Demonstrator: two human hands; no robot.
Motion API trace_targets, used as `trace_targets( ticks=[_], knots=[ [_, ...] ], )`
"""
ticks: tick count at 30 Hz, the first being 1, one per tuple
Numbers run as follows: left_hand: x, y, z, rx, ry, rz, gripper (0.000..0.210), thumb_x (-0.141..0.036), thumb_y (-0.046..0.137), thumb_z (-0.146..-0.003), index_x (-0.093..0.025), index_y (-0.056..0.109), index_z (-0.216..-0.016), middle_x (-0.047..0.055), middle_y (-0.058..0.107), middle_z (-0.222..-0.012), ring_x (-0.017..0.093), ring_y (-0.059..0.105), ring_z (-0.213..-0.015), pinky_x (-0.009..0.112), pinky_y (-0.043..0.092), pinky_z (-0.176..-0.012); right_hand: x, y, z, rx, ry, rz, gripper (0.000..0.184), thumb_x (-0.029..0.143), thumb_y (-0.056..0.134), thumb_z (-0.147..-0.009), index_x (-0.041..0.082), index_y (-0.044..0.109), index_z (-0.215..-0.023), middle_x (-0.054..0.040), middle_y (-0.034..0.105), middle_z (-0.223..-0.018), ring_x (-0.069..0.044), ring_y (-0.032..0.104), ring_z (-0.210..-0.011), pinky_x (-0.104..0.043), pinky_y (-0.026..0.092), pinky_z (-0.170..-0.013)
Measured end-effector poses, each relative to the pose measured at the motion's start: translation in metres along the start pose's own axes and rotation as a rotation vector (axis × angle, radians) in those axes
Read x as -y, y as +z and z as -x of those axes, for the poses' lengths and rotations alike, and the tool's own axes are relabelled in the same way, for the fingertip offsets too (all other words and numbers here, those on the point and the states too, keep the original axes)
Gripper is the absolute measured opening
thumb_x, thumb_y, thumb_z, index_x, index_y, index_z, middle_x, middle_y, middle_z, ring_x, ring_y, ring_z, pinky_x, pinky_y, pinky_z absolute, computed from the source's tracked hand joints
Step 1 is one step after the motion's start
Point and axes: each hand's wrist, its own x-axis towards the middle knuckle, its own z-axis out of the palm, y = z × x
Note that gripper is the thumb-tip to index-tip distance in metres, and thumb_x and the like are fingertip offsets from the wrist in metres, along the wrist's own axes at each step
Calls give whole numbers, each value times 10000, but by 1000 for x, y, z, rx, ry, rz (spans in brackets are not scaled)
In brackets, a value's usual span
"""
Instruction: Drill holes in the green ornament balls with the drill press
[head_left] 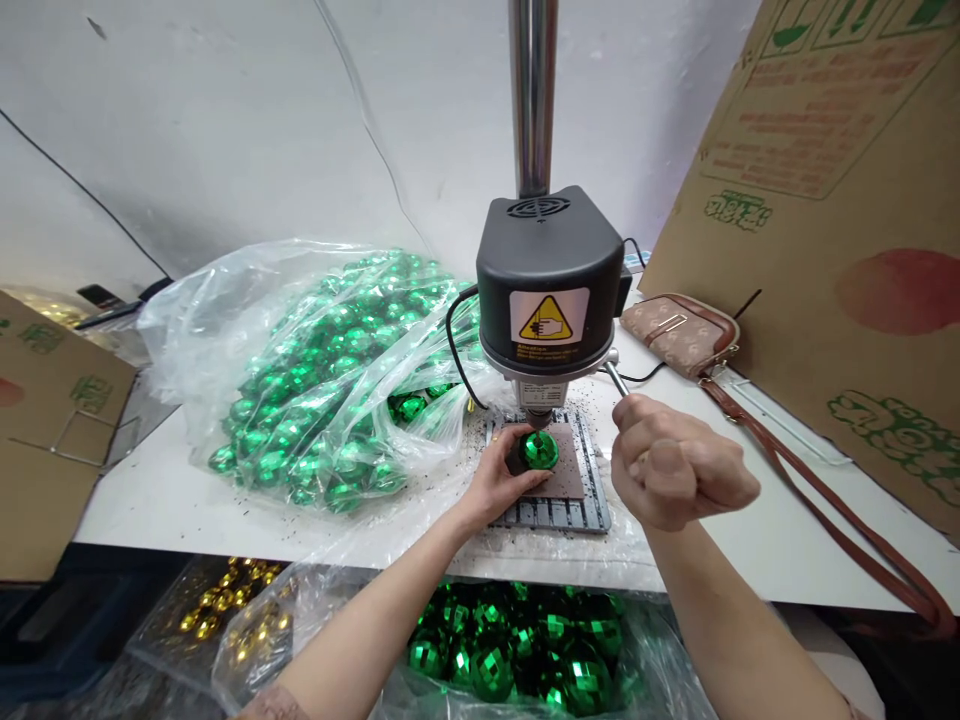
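A black bench drill press (pixel 551 270) with a yellow warning label stands on a chrome column. Under its chuck, my left hand (pixel 500 468) grips a shiny green ball (pixel 540 451) between thumb and fingers, over a brownish pad (pixel 564 475) on the slotted metal base (pixel 592 515). The drill's tip meets the top of the ball; whether it is inside cannot be made out. At the right of the machine, my right hand (pixel 679 462) is closed in a fist around the metal feed lever (pixel 616 375).
A clear plastic bag (pixel 202 300) of green faceted balls lies left of the drill. Below the table edge are more green balls (pixel 517 640) and gold balls (pixel 232 595). A patterned purse (pixel 679 335) and a large cardboard box (pixel 840 250) stand right; another box (pixel 60 430) is left.
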Motion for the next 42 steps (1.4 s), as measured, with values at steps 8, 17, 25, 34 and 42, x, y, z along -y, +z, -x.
trace_targets(
  ticks=[8,17,25,34,42],
  knots=[
    [-8,5,-2,-62,-27,-23,548,-373,832,-741,-220,598,-1213,91,658,-1187,271,624,-1119,427,488,-992,7,26,-54,-220,415,122,444,162,595,-868,175,357,-494,70,326,-408,-32,322,-356,-248,238,-388],
    [-26,-3,112,183,330,-404,492,-480,748,-815,-224,580,-1200,104,682,-1050,252,667,-956,368,534,-811,-6,31,-74,-190,447,141,427,177,590,-882,202,365,-520,65,342,-422,-32,315,-387,-242,254,-421],
    [-9,13,179,831,254,-762,581,-516,543,-957,-233,429,-1452,153,649,-1275,281,659,-1009,392,520,-858,-8,29,-72,-192,445,134,417,206,591,-889,204,386,-526,59,365,-427,-36,322,-372,-254,246,-414],
    [-27,-82,48,-118,273,-737,316,-63,396,-898,-226,649,-993,93,703,-1014,254,658,-1028,426,527,-911,0,31,-72,-224,500,106,411,203,617,-863,201,390,-521,66,353,-433,-35,308,-364,-287,218,-386],
    [0,-154,-52,-35,-308,-1070,446,15,538,-711,-171,689,-1087,141,654,-1069,308,651,-959,417,511,-868,4,33,-72,-204,525,166,434,197,572,-897,172,372,-513,78,307,-455,-5,313,-388,-249,231,-407]
  ],
)
